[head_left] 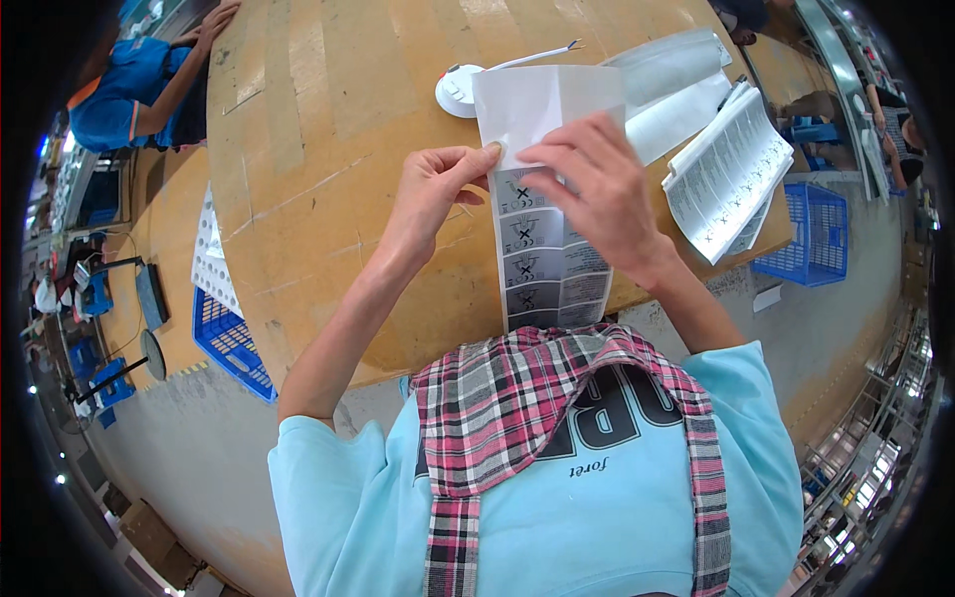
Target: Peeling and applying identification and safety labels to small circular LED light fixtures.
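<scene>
A long strip of labels (533, 231) hangs over the table's near edge, its upper part blank white backing and its lower part printed in rows. My left hand (430, 189) pinches the strip's left edge between thumb and fingers. Over the strip's right side is my right hand (602, 189), blurred by motion, with thumb and fingers apart and no object visible between them. Its fingertips are close to the topmost printed row; whether they touch it is unclear. Just beyond the strip lies a round white fitting (458, 92) with a white cable (532, 57) ending in bare wires.
To the right rest folded printed sheets (726, 164) and a translucent white wrapping (676, 90). Blue plastic crates (808, 239) stand beyond the brown table (328, 199) on both sides. A person in blue (149, 95) is at the far left edge.
</scene>
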Action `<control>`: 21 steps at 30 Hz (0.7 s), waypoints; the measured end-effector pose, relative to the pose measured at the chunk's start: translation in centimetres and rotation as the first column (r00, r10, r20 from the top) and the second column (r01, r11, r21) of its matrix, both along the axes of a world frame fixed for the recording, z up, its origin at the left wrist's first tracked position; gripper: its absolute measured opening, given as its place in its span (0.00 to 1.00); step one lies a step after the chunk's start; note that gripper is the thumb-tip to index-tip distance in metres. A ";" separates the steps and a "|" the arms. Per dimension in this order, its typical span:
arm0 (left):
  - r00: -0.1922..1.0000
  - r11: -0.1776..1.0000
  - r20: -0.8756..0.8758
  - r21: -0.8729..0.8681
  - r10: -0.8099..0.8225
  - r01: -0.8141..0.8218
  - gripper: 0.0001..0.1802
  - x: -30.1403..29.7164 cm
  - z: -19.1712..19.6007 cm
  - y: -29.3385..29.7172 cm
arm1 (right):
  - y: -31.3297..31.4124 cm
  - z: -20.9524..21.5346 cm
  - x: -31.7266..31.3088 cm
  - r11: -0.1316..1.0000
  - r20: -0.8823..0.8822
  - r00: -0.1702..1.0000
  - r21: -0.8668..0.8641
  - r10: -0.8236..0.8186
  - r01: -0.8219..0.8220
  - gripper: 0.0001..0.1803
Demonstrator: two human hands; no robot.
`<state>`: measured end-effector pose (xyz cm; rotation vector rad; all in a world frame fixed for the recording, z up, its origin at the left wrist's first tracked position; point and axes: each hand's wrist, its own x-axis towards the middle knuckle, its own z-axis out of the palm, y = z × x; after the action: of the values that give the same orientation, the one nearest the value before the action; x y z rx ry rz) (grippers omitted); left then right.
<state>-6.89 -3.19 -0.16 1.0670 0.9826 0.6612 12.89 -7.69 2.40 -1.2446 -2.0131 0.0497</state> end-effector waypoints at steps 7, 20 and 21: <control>1.000 1.000 0.002 -0.016 -0.020 0.020 0.16 0.7 0.0 -0.1 | 0.5 -0.6 0.0 0.994 0.025 0.998 -0.094 0.054 -0.051 0.10; 0.997 0.997 0.023 -0.009 -0.075 0.075 0.13 1.6 -0.6 0.4 | 0.5 -0.6 0.6 0.998 0.138 0.990 -0.067 0.010 -0.001 0.11; 0.997 0.997 0.026 -0.004 -0.076 0.076 0.13 1.7 -0.6 0.5 | 0.4 -0.7 0.7 0.998 0.142 0.990 -0.062 0.009 0.000 0.11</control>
<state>-5.18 -2.68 -0.77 1.0835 0.9167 0.6085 13.57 -7.29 1.69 -1.3155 -2.1511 0.0259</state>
